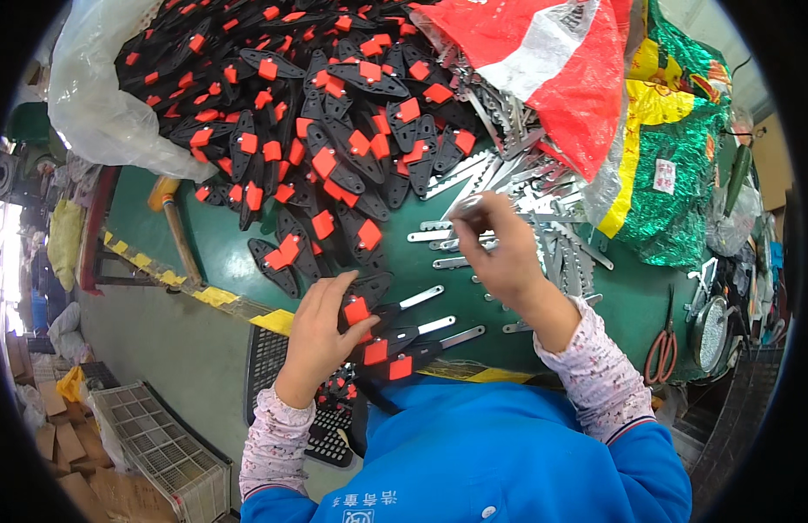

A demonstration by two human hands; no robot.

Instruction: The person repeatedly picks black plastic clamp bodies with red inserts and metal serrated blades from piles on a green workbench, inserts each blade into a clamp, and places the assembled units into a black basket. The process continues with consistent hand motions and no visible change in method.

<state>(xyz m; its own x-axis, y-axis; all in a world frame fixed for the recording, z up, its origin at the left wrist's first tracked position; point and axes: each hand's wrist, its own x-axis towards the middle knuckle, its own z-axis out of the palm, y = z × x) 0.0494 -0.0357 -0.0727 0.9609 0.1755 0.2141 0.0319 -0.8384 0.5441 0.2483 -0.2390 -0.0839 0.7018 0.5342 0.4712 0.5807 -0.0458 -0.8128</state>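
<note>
My left hand (pixel 318 329) curves over a black plastic piece (pixel 369 286) near the front edge, fingertips on it and thumb beside its red block (pixel 356 309). Next to it, several black pieces with red blocks lie in a row with silver metal strips (pixel 436 326) sticking out to the right. Over the loose notched metal strips (pixel 565 253), my right hand (pixel 508 244) is closed in a pinch. A shiny metal end (pixel 467 206) shows at its fingertips; the rest of that strip is mostly hidden.
A large heap of black pieces with red blocks (pixel 334 131) covers the far green table (pixel 221 235). A hammer (pixel 179 231) lies left, red-handled scissors (pixel 662 349) right. Red (pixel 587 113) and green (pixel 682 200) bags stand far right. A plastic crate (pixel 160 444) sits lower left.
</note>
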